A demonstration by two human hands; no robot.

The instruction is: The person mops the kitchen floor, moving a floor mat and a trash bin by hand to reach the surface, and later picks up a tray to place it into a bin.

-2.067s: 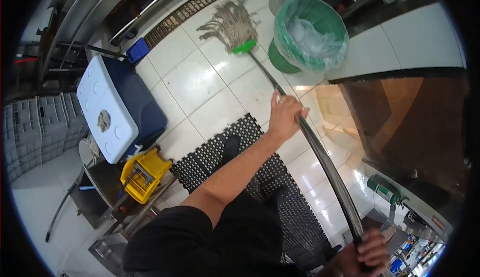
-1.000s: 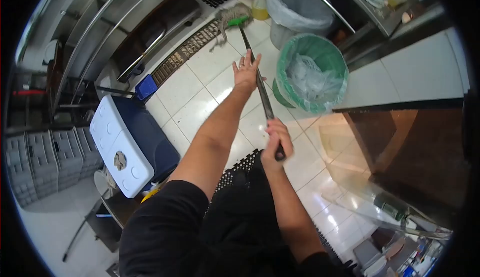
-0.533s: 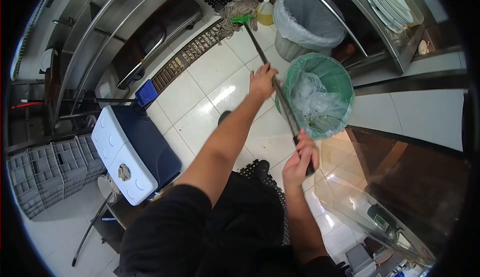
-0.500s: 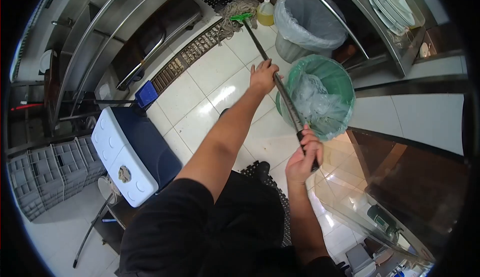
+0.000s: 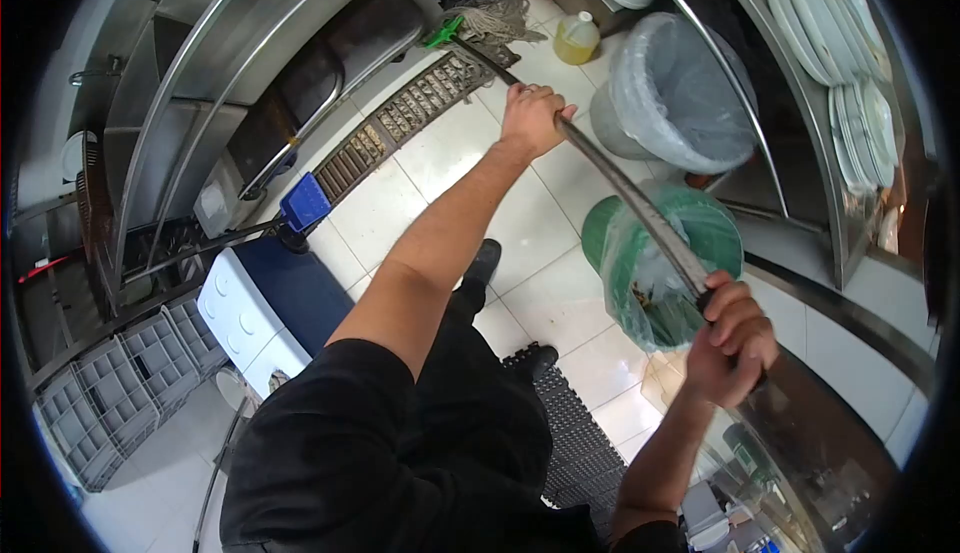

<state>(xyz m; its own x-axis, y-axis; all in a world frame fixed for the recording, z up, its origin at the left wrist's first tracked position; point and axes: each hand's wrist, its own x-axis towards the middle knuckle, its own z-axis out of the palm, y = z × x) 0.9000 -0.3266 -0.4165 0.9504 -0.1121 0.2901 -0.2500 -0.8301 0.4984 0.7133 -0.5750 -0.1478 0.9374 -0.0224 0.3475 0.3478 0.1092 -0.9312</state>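
Both hands are closed around the long dark handle of a mop (image 5: 640, 211), which slants across the view. My left hand (image 5: 535, 118) grips the handle partway along. My right hand (image 5: 735, 343) is wrapped round the black grip near its top end. At the far end a green clamp (image 5: 443, 33) joins a grey string mop head (image 5: 492, 19), which lies on the floor beside a metal drain grate (image 5: 405, 103). Under the handle stands a green bin (image 5: 600, 238) with a clear plastic liner and some refuse inside.
A grey bin (image 5: 620, 123) with a clear liner and a jug of yellow liquid (image 5: 576, 41) stand at upper right. Stacked white plates (image 5: 815, 23) fill a shelf. A blue-and-white cooler (image 5: 285, 303), blue dustpan (image 5: 304, 202) and grey crates (image 5: 130, 383) are left.
My right hand has swung right and down with the handle's top end. The mop's clamp has tilted and shifted left in view. The whole view has also moved, with a foot now showing more fully.
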